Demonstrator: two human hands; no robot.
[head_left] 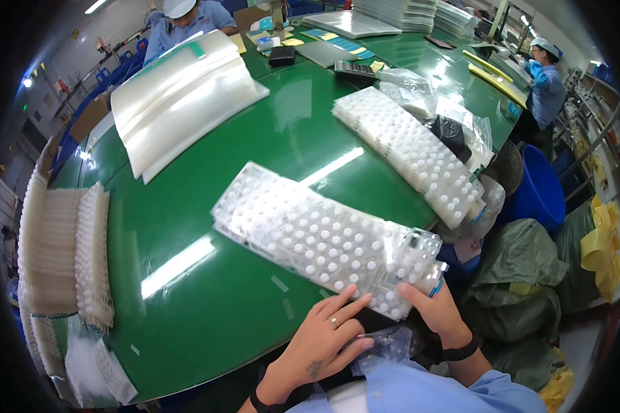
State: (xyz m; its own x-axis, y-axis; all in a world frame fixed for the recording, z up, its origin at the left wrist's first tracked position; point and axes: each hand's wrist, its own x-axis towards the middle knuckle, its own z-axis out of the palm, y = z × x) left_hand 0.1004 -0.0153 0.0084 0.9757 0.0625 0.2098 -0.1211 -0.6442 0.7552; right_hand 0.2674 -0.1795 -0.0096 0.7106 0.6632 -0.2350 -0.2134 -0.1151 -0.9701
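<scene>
A long stack of clear plastic sheets with rows of round white dots [310, 241] lies slantwise on the green table, its near right end by my hands. My left hand [327, 334] has its fingers spread, the fingertips resting on the near edge of that stack. With the thumb on top and the other fingers hidden beneath, my right hand [437, 310] grips the stack's right corner, beside small blue strips. Under my left hand, a crumpled clear plastic piece [389, 344] lies against my clothing.
A second dotted stack [413, 151] lies farther right, near plastic bags [455, 113]. Large clear sheets [186, 96] curl at the back left. Bumpy white stacks [65, 251] stand at the left edge. A blue bin [541, 182] and dark green sacks [520, 261] are on the right. Co-workers sit beyond.
</scene>
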